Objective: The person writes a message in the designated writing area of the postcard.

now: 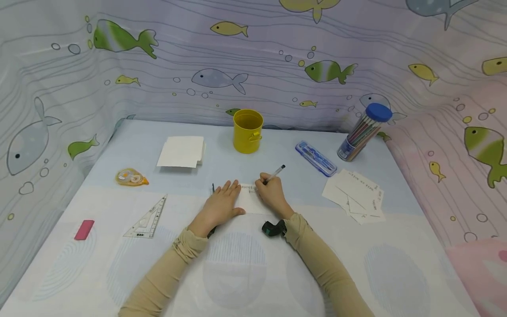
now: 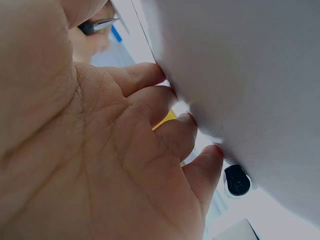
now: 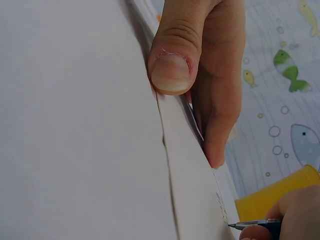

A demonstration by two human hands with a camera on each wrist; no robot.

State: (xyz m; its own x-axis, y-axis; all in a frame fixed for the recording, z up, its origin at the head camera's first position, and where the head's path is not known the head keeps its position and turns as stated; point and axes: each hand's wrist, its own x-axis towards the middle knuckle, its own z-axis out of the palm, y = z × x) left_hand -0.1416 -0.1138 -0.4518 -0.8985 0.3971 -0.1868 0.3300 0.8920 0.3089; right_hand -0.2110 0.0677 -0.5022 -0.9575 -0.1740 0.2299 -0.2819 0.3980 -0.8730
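A small white card [image 1: 251, 201] with a line of writing along its top lies in the middle of the table [image 1: 253, 273]. My left hand [image 1: 222, 203] lies flat with straight fingers on the card's left part. My right hand [image 1: 269, 191] grips a pen [image 1: 275, 174] whose tip touches the card near the writing. In the right wrist view the pen tip [image 3: 235, 226] meets the card's edge [image 3: 197, 190], and the left hand's thumb [image 3: 172, 60] presses on the card. The left wrist view shows my left hand's fingers [image 2: 165, 115] against the table.
A yellow cup [image 1: 247, 130] stands behind the card. A stack of blank cards [image 1: 181, 151], a correction tape [image 1: 130, 177], a set square [image 1: 148, 219] and a pink eraser [image 1: 84, 229] lie at left. At right are written cards [image 1: 354, 194], a blue case [image 1: 315, 158] and a pencil tube [image 1: 364, 130].
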